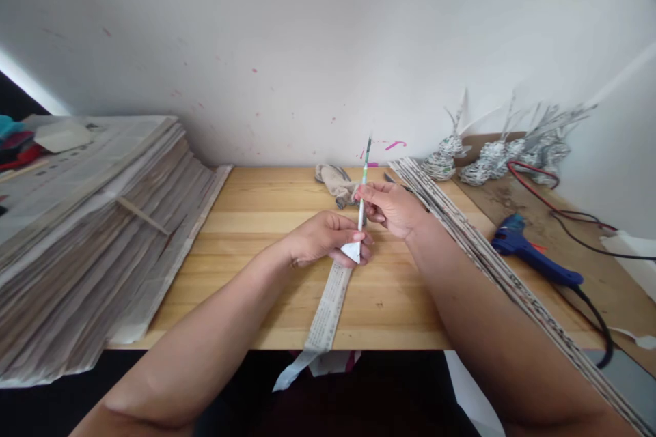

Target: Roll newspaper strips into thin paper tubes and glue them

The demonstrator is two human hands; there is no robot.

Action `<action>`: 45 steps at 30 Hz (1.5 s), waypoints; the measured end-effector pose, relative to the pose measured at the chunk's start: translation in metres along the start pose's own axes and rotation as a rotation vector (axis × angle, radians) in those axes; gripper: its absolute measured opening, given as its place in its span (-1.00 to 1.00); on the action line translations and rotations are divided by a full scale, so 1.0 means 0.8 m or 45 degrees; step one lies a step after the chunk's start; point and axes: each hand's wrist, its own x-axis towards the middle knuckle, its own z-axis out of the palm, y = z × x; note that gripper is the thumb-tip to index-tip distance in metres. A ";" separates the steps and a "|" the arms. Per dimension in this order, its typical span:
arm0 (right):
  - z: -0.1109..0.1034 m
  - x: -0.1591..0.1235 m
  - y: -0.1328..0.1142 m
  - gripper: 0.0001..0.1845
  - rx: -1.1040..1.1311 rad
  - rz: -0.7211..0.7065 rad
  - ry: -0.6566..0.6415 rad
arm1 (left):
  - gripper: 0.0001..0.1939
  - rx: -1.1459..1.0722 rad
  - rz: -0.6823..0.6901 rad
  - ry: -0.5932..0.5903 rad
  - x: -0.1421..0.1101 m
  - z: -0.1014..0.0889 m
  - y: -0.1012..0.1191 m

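Observation:
A strip of printed newspaper [328, 311] hangs from my left hand [328, 239] over the table's front edge. Its upper end is wound into a thin tube [361, 212] that stands nearly upright. With thumb and fingers my left hand grips the strip at the tube's lower end. My right hand [392, 207] pinches the tube higher up, between thumb and forefinger. Above that hand the tube narrows to a greenish, dark tip. Behind the hands, a crumpled beige cloth [335, 182] lies on the wooden table [256, 218].
A tall stack of newspapers [123, 239] fills the left side. Long rolled paper sticks [461, 232] run along the right. Past them lie a blue glue gun [533, 252] with its cable and several woven paper figures [486, 162] on brown board. A wall [307, 48] rises behind.

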 end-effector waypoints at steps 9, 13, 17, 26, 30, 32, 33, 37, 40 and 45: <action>-0.001 -0.004 -0.001 -0.63 -0.060 0.062 -0.186 | -0.61 -0.004 0.008 0.019 0.000 -0.001 0.000; 0.002 -0.003 0.001 -0.61 -0.038 0.057 -0.102 | -0.62 0.017 -0.021 -0.008 -0.001 0.000 0.002; 0.001 -0.006 -0.002 -0.54 -0.076 0.097 -0.241 | -0.63 -0.008 0.011 0.034 -0.001 0.001 0.003; 0.004 -0.008 -0.003 -0.55 -0.249 0.000 -0.328 | -0.62 -0.144 0.185 0.336 0.004 -0.004 0.005; 0.012 -0.011 -0.003 -0.56 -0.340 -0.019 -0.152 | -0.60 -0.167 0.338 0.565 0.007 -0.009 0.004; 0.019 -0.012 -0.001 -0.55 -0.426 -0.055 -0.061 | -0.58 -0.187 0.397 0.686 0.008 -0.009 0.005; 0.022 -0.013 0.000 -0.57 -0.487 -0.088 -0.020 | -0.57 -0.194 0.418 0.731 0.009 -0.009 0.006; 0.035 -0.012 0.012 -0.71 -0.741 -0.313 0.163 | -0.56 -0.197 0.445 0.813 0.008 -0.008 0.009; 0.035 -0.009 0.019 -0.72 -0.780 -0.400 0.218 | -0.58 -0.210 0.453 0.818 0.008 -0.009 0.010; 0.028 -0.007 0.019 -0.72 -0.677 -0.177 0.022 | -0.58 -0.230 0.437 0.849 0.009 -0.013 0.010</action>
